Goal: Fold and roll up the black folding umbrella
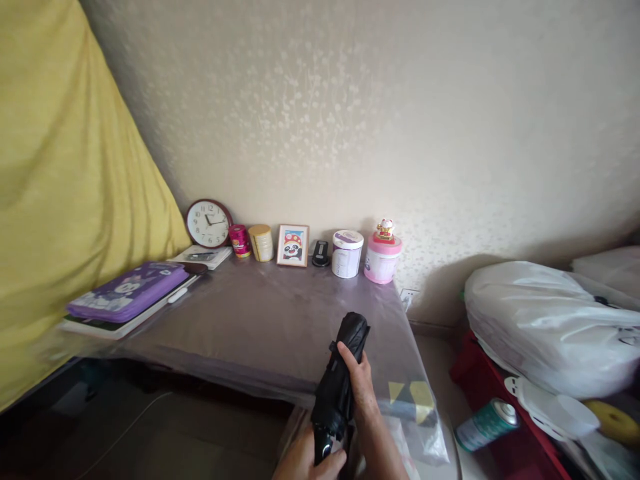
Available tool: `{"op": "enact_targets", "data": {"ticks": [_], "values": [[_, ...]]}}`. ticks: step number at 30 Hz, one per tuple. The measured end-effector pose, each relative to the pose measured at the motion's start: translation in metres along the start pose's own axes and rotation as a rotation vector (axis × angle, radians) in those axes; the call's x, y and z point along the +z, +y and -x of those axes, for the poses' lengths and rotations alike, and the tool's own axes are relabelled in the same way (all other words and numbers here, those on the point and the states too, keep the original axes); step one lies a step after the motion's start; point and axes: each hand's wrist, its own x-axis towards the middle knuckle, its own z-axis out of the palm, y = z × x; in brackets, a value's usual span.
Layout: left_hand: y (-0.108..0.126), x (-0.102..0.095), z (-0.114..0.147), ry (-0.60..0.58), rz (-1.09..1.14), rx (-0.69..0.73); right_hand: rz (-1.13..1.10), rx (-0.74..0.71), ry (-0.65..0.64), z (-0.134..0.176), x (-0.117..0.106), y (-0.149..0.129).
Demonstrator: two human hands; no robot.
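Observation:
A folded black umbrella (336,390) slants up and away from me over the front right part of the table. My left hand (306,457) is closed around its handle at the bottom of the view, thumb lying across it. Higher up, my right hand (361,381) wraps the furled cloth from the right side, thumb along the top. Part of the left hand is cut off by the lower edge.
Against the wall stand a clock (209,223), a framed panda picture (293,245), a white tub (347,255) and a pink tub (383,261). A purple case (127,290) lies left, by a yellow curtain (75,167). A red box (515,440) and white bag (540,320) are right.

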Motion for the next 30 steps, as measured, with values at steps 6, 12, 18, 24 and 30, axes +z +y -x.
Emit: {"op": "enact_targets", "data": {"ticks": [6, 12, 18, 24, 30], "values": [[0.029, -0.020, -0.009, 0.130, 0.198, -0.017, -0.018, 0.031, -0.020, 0.013, 0.006, -0.002], [0.050, -0.017, -0.013, -0.096, 0.441, 0.037, 0.063, -0.022, 0.005, 0.025, 0.013, -0.013], [0.042, -0.014, -0.013, -0.091, 0.539, 0.008, 0.242, -0.170, -0.004, 0.025, 0.011, -0.017], [0.044, -0.013, -0.016, -0.025, 0.599, -0.027, 0.450, -0.328, -0.038, 0.016, 0.006, -0.009], [0.042, -0.022, -0.019, 0.035, 0.616, -0.028, 0.595, -0.585, -0.136, 0.017, -0.011, -0.013]]}}
